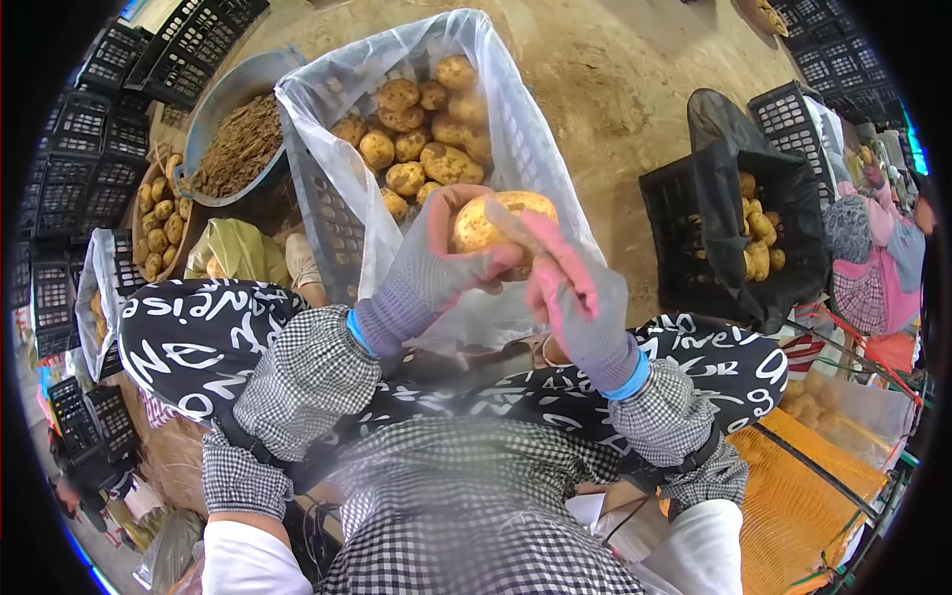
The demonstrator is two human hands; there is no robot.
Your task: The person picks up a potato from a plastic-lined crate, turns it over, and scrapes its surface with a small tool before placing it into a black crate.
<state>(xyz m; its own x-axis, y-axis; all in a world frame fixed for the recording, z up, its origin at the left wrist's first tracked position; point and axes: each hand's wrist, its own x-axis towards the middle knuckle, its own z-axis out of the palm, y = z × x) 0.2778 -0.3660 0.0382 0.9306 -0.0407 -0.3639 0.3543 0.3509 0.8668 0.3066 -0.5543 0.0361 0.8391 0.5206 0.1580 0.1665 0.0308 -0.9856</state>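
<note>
A large yellow potato [481, 226] is held in my left hand [431, 256], its gloved fingers curled round it above the front of a crate. My right hand [577, 297], also in a grey and pink glove, is at the potato's right side with its fingers pressed together; whether it holds anything is hidden. Just beyond both hands stands a crate lined with clear plastic [531, 119], with several soil-marked potatoes [405, 119] inside.
A blue tub [211, 124] of soil stands at the left, beside a basket of potatoes [159, 233]. To the right is a black-lined crate [684, 233] with potatoes. Stacked black crates [64, 183] line the far left. A person [878, 248] sits at the far right.
</note>
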